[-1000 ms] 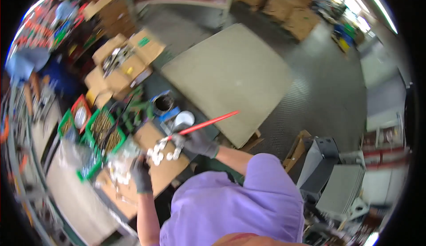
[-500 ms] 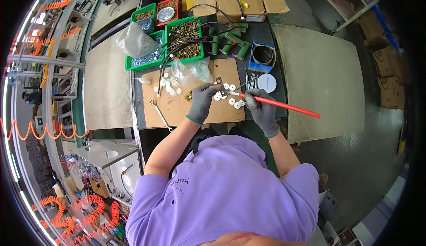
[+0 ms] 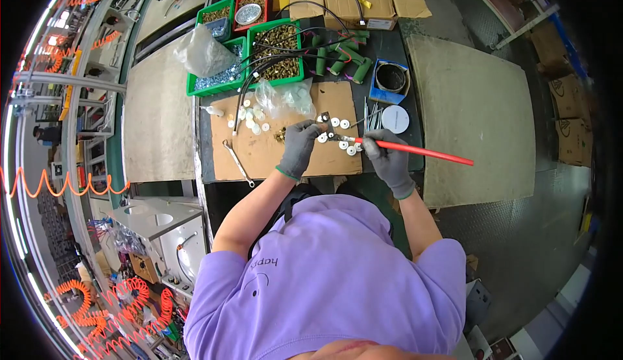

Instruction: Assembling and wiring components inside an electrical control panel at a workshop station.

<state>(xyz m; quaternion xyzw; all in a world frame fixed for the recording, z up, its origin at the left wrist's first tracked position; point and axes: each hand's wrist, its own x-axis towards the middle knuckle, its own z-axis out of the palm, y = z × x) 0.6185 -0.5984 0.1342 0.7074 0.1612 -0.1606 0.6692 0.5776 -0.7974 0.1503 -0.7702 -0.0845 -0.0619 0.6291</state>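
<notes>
My left hand, in a grey glove, is closed around a small dark metal piece that sticks up past the fingertips. My right hand, gloved alike, grips a long, thin red rod near its left end. The rod's silvery tip meets the dark metal piece in front of my left hand; how the two join is too small to make out. White round washers lie on the cardboard sheet around the tip. Small brass-coloured parts lie beside my left hand, and a wrench farther left.
Green bins of brass and silvery parts stand behind, with black cables across them. Clear plastic bags, green cylinders, a blue box holding a black roll, and a white round lid surround the cardboard.
The whole view has shifted slightly. Both hands keep their grips on the dark metal piece and the red rod, with hardly any movement relative to the table.
</notes>
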